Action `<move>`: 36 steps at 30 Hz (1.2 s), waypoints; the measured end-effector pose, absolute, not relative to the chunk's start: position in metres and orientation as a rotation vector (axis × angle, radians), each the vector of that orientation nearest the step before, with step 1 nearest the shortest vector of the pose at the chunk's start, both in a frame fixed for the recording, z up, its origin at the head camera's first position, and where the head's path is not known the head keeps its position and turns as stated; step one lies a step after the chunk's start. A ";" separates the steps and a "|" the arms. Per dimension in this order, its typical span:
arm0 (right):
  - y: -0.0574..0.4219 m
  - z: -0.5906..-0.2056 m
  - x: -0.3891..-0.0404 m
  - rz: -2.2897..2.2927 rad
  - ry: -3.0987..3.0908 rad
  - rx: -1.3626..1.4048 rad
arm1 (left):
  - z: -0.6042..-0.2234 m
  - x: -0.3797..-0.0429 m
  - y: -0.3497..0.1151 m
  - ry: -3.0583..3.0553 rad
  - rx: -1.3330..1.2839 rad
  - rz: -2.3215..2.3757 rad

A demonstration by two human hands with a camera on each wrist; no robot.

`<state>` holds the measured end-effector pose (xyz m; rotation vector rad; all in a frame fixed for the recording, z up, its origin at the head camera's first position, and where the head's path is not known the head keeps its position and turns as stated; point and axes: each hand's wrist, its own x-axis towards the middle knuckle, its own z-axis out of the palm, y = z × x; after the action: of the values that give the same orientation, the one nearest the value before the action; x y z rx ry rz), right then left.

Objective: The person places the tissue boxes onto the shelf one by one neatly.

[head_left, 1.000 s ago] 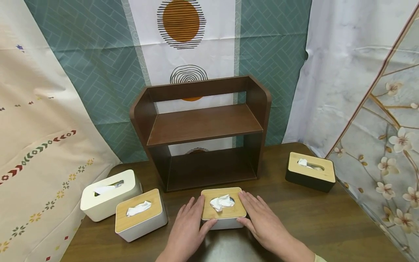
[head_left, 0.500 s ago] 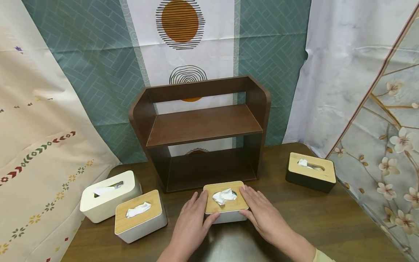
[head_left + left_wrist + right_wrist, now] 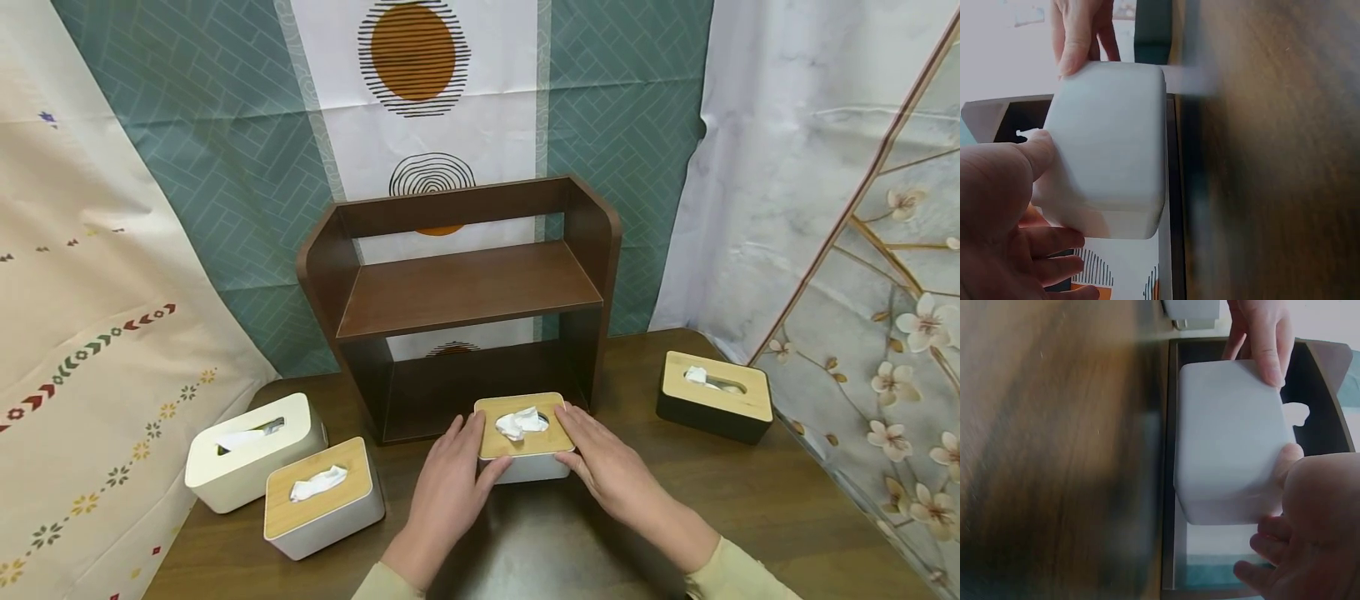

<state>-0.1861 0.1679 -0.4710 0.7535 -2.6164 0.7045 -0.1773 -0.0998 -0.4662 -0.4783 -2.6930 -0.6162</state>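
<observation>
Both hands hold a white tissue box with a light wood lid and a tuft of tissue in its slot. My left hand grips its left end, thumb on the front face and fingers along the side. On the right end, my right hand does the same. In both wrist views the box's plain front face shows, apparently a little above the table. Right behind it stands a dark brown two-tier shelf, whose lower front edge the box partly covers in the head view.
On the left of the wooden table are a cream tissue box and a white one with a wood lid, close together. A black tissue box with a wood lid stands at the right. Patterned cloths hang behind.
Both hands have moved the white tissue box away from me and slightly right, closer to the shelf. The other boxes and the shelf have stayed put.
</observation>
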 end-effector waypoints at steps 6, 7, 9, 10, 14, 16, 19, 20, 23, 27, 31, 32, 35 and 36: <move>0.172 -0.470 -0.201 0.737 -2.633 0.737 | -0.466 -0.192 -0.094 -2.687 -0.452 -0.647; 0.173 -0.470 -0.203 0.744 -2.637 0.734 | -0.466 -0.195 -0.093 -2.686 -0.447 -0.653; 0.175 -0.470 -0.209 0.754 -2.644 0.728 | -0.467 -0.200 -0.091 -2.677 -0.444 -0.656; 0.175 -0.470 -0.212 0.760 -2.649 0.727 | -0.467 -0.203 -0.090 -2.671 -0.443 -0.656; 0.178 -0.470 -0.222 0.779 -2.658 0.728 | -0.469 -0.213 -0.086 -2.654 -0.438 -0.665; 0.180 -0.469 -0.227 0.789 -2.653 0.730 | -0.470 -0.218 -0.084 -2.646 -0.437 -0.669; 0.181 -0.468 -0.235 0.806 -2.645 0.735 | -0.470 -0.225 -0.081 -2.630 -0.437 -0.676; 0.182 -0.468 -0.238 0.813 -2.646 0.735 | -0.470 -0.228 -0.080 -2.630 -0.436 -0.682; 0.183 -0.469 -0.246 0.826 -2.655 0.731 | -0.471 -0.235 -0.077 -2.628 -0.429 -0.697; 0.184 -0.470 -0.257 0.835 -2.661 0.722 | -0.472 -0.245 -0.075 -2.634 -0.424 -0.698; 0.184 -0.472 -0.266 0.833 -2.664 0.716 | -0.474 -0.254 -0.073 -2.640 -0.415 -0.681; 0.184 -0.473 -0.268 0.836 -2.666 0.715 | -0.475 -0.257 -0.072 -2.640 -0.413 -0.682; 0.183 -0.474 -0.274 0.853 -2.679 0.708 | -0.477 -0.262 -0.070 -2.641 -0.405 -0.700; 0.183 -0.474 -0.275 0.857 -2.683 0.703 | -0.477 -0.264 -0.070 -2.641 -0.403 -0.708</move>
<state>-0.2751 0.1826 -0.4740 0.7031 -2.6832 0.8571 -0.2640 -0.0697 -0.4772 -0.4034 -2.6407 -0.7083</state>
